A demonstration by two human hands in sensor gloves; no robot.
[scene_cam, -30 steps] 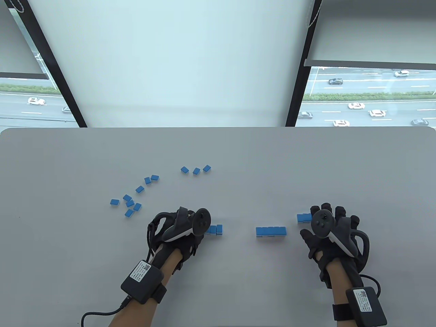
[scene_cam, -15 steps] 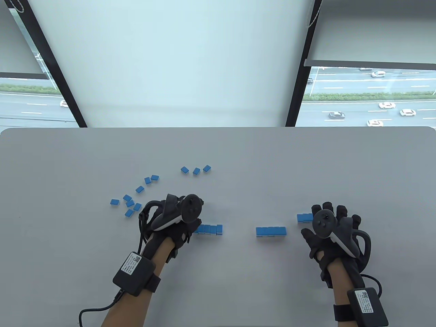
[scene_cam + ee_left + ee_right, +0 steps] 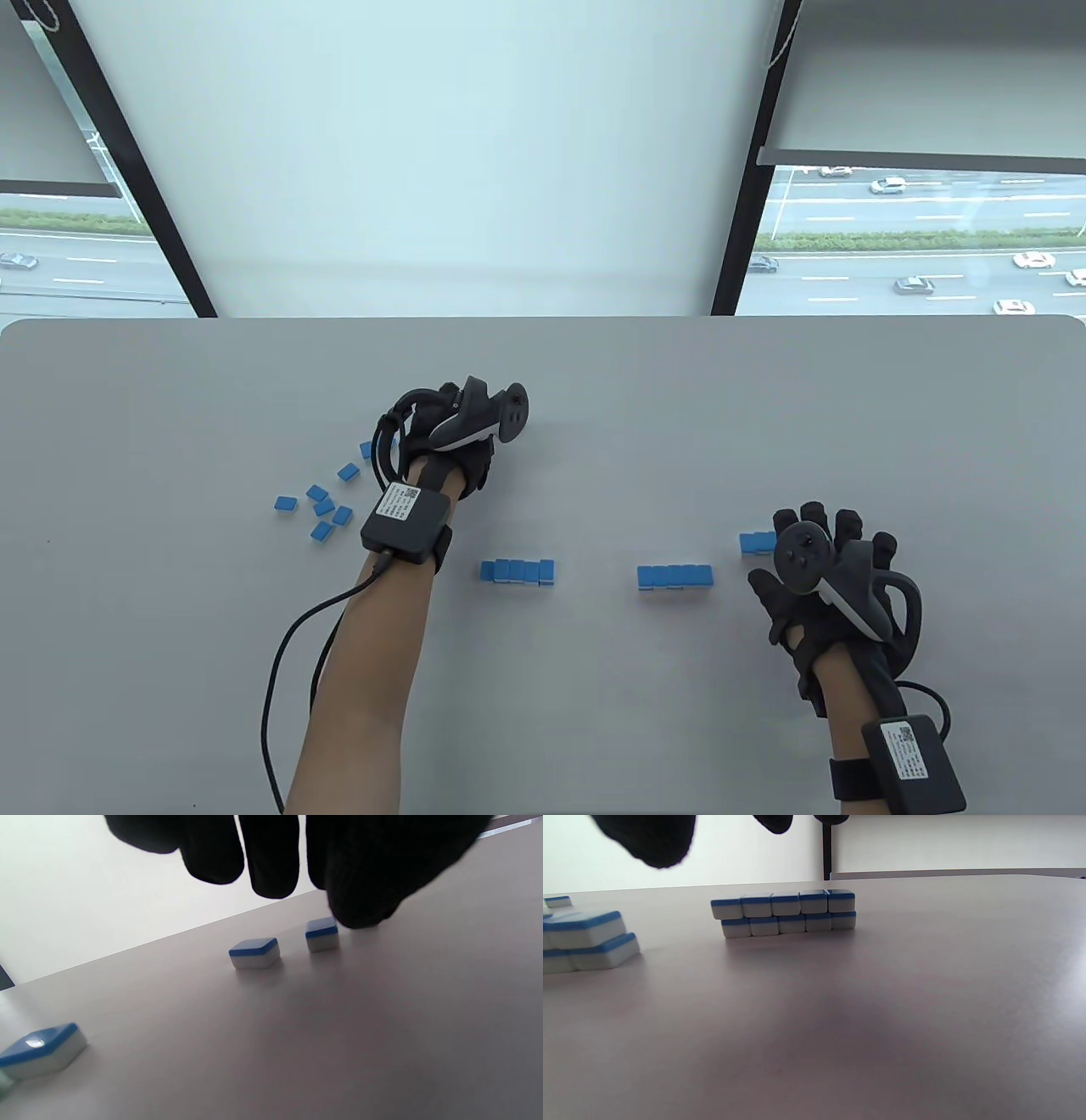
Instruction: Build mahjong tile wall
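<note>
Blue-topped white mahjong tiles lie on the grey table (image 3: 594,407). Two short wall segments stand near the front: a left one (image 3: 517,571) and a middle one (image 3: 675,576). More stacked tiles (image 3: 758,542) sit beside my right hand (image 3: 819,531), which rests flat with fingers spread, holding nothing. My left hand (image 3: 454,429) is stretched forward over loose tiles at mid-table. In the left wrist view its fingers (image 3: 271,878) hang open above two loose tiles (image 3: 254,952) (image 3: 322,934), one fingertip close beside the right one. The right wrist view shows a two-layer segment (image 3: 785,913).
Several loose tiles lie scattered at the left (image 3: 322,509), with one more near my left wrist (image 3: 348,471). Another loose tile lies at the lower left of the left wrist view (image 3: 40,1050). A nearer stack sits at the left edge of the right wrist view (image 3: 585,940).
My left hand left the left wall segment and reached forward to the three loose tiles at mid-table, now covering them. The right hand has not moved.
</note>
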